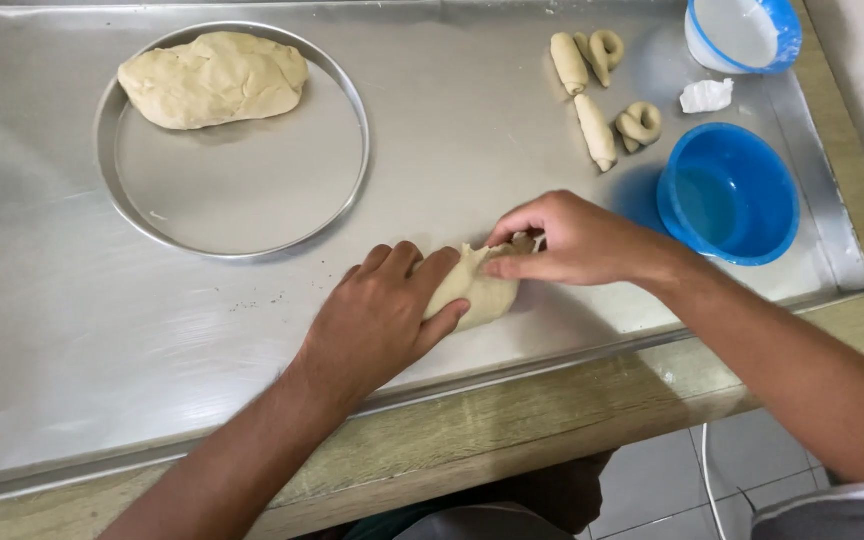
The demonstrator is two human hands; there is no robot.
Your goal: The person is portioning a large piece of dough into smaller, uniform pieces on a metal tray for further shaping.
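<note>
- Steel-sheeted worktop, wooden edge along the near side.
- Round metal tray, far left: one large dough mass resting at its back rim, the remainder bare.
- Left hand: fingers together, flat over a small dough piece, seemingly pinning it to the steel.
- Right hand: thumb and fingers pinched on that piece's upper edge, seemingly drawing it out.
- Shaped dough pieces, far centre-right: two rolls, two twisted loops, set apart from the kneading spot.
- Blue bowl, right: apparently clear liquid.
- Blue-rimmed white bowl, far right corner: contents unclear; a white lump just beside it.
</note>
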